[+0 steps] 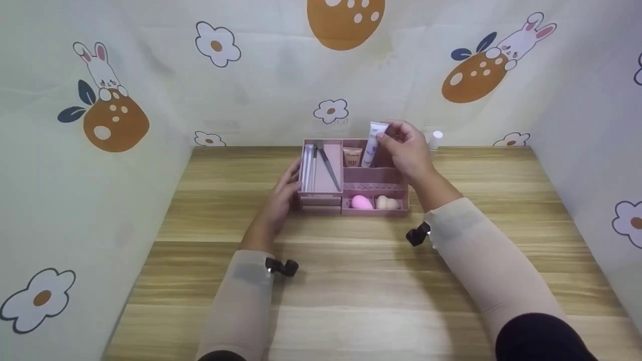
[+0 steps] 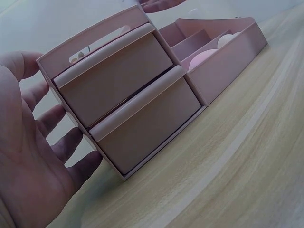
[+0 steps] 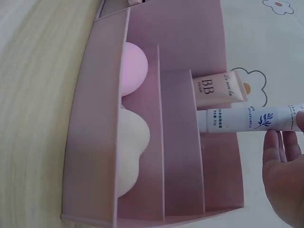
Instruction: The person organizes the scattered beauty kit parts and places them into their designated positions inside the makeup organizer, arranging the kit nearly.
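Note:
My right hand [image 1: 409,148] pinches a white cream tube [image 1: 372,145] near its flat end, cap down in the back compartment of a pink desk organizer [image 1: 373,175]. Beside it stands a peach BB cream tube [image 3: 218,89]. The fingertips of my left hand [image 2: 42,137] touch the organizer's left side, fingers fairly straight. In front compartments lie a pink makeup sponge [image 1: 361,202] and a beige sponge [image 1: 387,202]. Dark-handled brushes [image 1: 328,168] and several slim pale sticks [image 1: 307,168] lie in the top tray. Two drawers [image 2: 147,114] below it are closed.
A small white-capped bottle [image 1: 436,140] stands behind my right hand, near the back wall. The organizer sits toward the back of the wooden table [image 1: 351,281]. Patterned cloth walls [image 1: 271,75] close off the back and both sides.

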`<state>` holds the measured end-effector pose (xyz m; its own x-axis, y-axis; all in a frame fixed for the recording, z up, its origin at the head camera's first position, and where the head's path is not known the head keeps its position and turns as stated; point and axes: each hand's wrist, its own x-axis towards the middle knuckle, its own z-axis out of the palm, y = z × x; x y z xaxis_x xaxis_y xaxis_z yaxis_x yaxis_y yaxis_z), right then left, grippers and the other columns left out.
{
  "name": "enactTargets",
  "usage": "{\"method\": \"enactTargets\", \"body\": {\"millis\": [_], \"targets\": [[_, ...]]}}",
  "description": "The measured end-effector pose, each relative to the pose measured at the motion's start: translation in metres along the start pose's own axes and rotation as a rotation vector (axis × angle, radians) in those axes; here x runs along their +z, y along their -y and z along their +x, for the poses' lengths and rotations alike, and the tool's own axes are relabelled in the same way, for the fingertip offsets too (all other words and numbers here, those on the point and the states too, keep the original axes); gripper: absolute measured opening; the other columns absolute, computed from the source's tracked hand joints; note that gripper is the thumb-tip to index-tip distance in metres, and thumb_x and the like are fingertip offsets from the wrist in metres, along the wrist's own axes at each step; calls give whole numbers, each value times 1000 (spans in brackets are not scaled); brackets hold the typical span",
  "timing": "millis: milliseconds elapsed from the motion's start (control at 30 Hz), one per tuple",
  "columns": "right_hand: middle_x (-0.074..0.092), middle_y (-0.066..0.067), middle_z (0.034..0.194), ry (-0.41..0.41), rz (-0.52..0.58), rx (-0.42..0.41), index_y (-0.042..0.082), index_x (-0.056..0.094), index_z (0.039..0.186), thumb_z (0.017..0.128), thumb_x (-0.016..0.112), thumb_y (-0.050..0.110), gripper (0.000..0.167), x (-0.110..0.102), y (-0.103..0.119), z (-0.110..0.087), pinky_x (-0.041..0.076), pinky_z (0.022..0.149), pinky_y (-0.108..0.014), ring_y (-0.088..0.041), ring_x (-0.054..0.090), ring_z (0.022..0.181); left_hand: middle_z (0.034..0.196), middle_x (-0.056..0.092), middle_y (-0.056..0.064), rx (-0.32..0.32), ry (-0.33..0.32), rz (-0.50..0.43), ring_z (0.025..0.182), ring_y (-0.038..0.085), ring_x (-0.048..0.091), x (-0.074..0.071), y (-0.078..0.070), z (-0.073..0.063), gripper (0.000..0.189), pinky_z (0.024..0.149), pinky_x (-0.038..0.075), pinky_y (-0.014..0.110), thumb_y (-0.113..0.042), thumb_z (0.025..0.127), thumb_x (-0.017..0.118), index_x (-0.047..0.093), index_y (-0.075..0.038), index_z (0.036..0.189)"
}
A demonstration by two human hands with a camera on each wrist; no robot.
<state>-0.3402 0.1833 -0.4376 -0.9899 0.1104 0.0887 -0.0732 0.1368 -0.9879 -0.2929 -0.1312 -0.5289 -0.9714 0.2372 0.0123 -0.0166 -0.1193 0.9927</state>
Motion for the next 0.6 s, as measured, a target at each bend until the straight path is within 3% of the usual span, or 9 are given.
{"method": "enactTargets", "body": {"millis": [200,400,600], "targets": [[72,0,116,4,-56,41,16,73,126,99,77,19,27,5,-10,3,53,105,-32,-16,65,113,178,30,-1,-10,-12,29,165,28,26,-1,1,-1,61,137,13,53,-28,108,52,37,-38,166],[69,-1,112,36,-67,58,10,71,123,99,77,17,26,10,-19,2,54,102,-31,-16,64,109,178,31,-5,-27,-20,54,166,26,26,-2,0,-3,61,137,14,53,-31,107,52,38,-43,165],[67,-1,109,67,-83,79,6,70,124,99,76,14,27,12,-26,1,54,95,-27,-15,63,104,176,34,-1,6,5,26,164,27,29,-2,-1,-2,61,136,18,53,-26,107,52,38,-38,166]]}}
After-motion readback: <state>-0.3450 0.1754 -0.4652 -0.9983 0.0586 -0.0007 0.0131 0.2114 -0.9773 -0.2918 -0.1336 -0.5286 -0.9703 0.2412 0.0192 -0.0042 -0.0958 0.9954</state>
